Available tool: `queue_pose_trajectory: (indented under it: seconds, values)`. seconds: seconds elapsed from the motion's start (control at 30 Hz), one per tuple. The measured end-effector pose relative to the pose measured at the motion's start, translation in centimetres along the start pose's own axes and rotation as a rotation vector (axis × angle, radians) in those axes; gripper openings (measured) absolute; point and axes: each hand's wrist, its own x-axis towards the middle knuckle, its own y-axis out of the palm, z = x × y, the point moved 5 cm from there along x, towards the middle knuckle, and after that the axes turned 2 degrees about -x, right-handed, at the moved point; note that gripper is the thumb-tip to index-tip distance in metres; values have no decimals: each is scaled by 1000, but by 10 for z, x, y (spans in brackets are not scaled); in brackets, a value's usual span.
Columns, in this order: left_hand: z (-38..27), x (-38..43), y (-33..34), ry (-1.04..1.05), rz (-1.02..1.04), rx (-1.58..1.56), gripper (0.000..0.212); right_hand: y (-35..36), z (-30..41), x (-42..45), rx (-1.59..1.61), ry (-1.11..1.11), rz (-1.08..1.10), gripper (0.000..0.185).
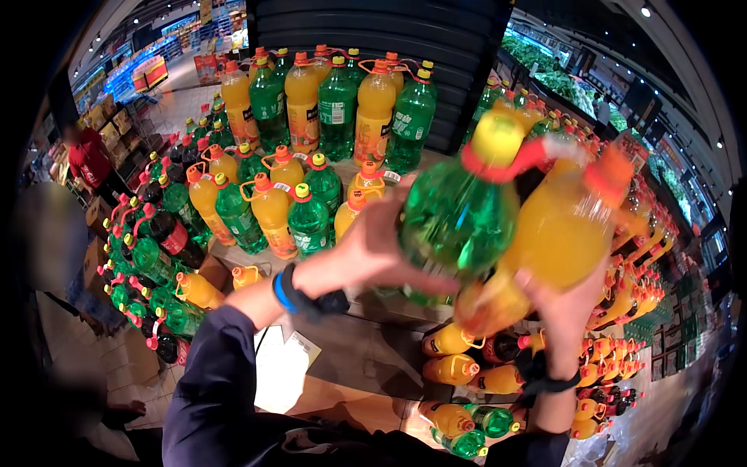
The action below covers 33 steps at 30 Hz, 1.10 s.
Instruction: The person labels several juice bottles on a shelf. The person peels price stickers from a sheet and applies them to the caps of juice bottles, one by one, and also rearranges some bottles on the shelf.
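Observation:
My left hand (382,242) is wrapped around a large green plastic soda bottle (458,216) with a yellow cap and a red neck band. In my right hand (563,300) is a large bottle of orange drink (557,233) with an orange cap. Both bottles are raised close to my face, side by side, and blurred. Their lower parts are partly hidden by my hands. Beyond my left forearm, orange bottles (271,216) and green bottles (309,222) stand upright on a display tier. Farther back, a higher row of green bottles (411,119) alternates with orange bottles (373,111).
Stacked bottles line the left, including a dark cola bottle (175,233). Orange bottles (449,369) lie on their sides at lower right. White paper (280,373) lies near my left elbow. A person in red (90,154) stands far left. A dark slatted panel (373,26) rises behind.

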Motion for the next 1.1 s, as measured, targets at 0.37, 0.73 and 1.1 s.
queue_pose_trajectory:
  seconds: [0.37,0.73,1.1]
  values:
    - [111,196,-23,-35,-372,89,102,30,-73,213,-125,-231,-230,90]
    - [225,250,6,-319,-458,282,122,89,-224,279,-65,-186,-237,113]
    - [304,249,33,-488,-306,221,120,101,-280,254,38,50,-35,97]
